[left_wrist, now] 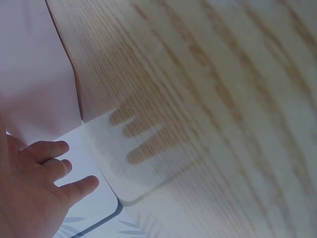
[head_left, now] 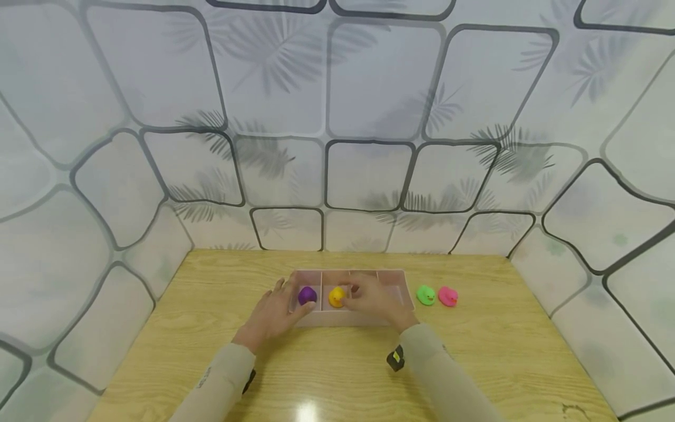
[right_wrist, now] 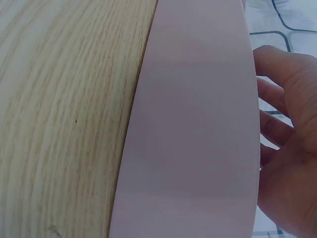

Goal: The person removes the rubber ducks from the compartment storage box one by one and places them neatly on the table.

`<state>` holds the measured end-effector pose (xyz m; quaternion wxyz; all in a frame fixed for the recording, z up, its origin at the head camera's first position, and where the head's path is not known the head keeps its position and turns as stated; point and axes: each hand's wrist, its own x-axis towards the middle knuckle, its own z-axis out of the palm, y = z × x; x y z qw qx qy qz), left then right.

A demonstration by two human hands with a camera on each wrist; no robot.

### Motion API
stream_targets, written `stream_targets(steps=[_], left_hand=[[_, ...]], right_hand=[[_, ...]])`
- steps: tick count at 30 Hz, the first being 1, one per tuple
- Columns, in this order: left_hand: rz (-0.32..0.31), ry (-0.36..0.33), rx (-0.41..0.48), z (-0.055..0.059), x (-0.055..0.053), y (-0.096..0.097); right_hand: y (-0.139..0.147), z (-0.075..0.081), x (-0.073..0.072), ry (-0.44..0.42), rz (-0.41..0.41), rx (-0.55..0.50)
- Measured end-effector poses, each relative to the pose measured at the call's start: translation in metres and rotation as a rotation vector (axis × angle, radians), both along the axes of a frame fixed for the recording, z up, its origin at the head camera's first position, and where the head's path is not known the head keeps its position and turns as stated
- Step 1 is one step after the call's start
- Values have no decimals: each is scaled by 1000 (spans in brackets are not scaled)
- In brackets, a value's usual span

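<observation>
A pale pink divided box (head_left: 337, 319) stands on the table. In its leftmost compartment sits a round purple toy (head_left: 306, 295). A yellow rubber duck (head_left: 336, 298) is in the compartment beside it. My right hand (head_left: 371, 298) reaches over the front wall and pinches this duck between thumb and curled fingers; in the right wrist view the box's wall hides the fingertips. My left hand (head_left: 271, 310) lies at the box's left end, thumb by the front rim near the purple toy. Its fingers (left_wrist: 79, 191) extend loosely past the box's end.
To the right of the box, a green rubber duck (head_left: 426, 295) and a pink rubber duck (head_left: 448, 296) sit side by side on the wooden table (head_left: 337, 375). Patterned white panels (head_left: 369, 176) enclose the table at the back and both sides.
</observation>
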<state>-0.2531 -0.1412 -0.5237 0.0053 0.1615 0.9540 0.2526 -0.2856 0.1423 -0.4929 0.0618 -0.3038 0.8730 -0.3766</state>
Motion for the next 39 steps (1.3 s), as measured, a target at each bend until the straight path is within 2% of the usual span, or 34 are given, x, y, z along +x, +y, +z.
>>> stream_targets(steps=[16, 25, 34, 39], left_hand=[[-3, 5, 1, -3, -1, 0], [1, 7, 3, -4, -1, 0], [6, 1, 5, -4, -1, 0], [7, 5, 0, -5, -1, -1]], right_hand=[[-12, -6, 0, 50, -64, 78], [-18, -8, -5, 24, -93, 129], [-22, -7, -10, 60, -79, 224], [-25, -4, -13, 48, -72, 261]])
